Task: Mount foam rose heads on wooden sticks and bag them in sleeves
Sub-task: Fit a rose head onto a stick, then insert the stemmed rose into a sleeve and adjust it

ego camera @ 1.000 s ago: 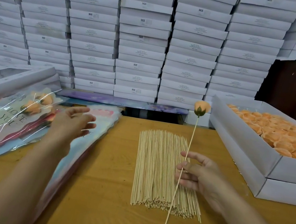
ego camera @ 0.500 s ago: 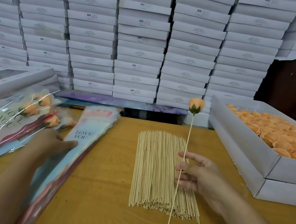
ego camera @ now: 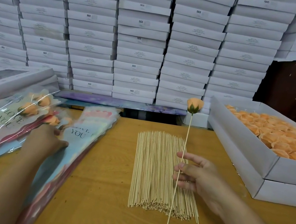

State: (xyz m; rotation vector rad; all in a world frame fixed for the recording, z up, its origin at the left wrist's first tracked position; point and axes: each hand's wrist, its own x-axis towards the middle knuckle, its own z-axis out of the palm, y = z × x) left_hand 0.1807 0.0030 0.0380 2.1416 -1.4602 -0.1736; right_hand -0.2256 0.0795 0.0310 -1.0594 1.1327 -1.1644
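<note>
A: What has moved since a second ago?

B: The left hand (ego camera: 46,139). It was up in the air over the sleeves; it has since come down onto the stack of empty sleeves (ego camera: 90,132) at the left of the table (ego camera: 101,210), its thumb pointing right across the top sleeve, just under the words "LOVE YOU". The hand is blurred, so I cannot tell whether its fingers pinch the sleeve or only lie flat on it.

A: And the other hand?

B: The right hand (ego camera: 201,176) has hardly shifted. It pinches 1 wooden stick (ego camera: 180,166) between thumb and fingers, with the forefinger stretched out above. The stick stands nearly upright, tilted a little right at the top, its lower end hanging over the table in front of the bundle.

A: Where is the rose?

B: The orange foam rose head (ego camera: 194,105) sits on the top end of that stick, green base down, seen against the wall of stacked white boxes (ego camera: 140,39).

A: What else lies there?

B: The bundle of bare sticks (ego camera: 155,172) lies flat in the middle of the table, under and behind the right hand. At the far left the bagged roses (ego camera: 28,109) lie in a heap, touching the empty stack. At the right an open white box (ego camera: 238,142) holds many loose orange rose heads (ego camera: 282,135).
</note>
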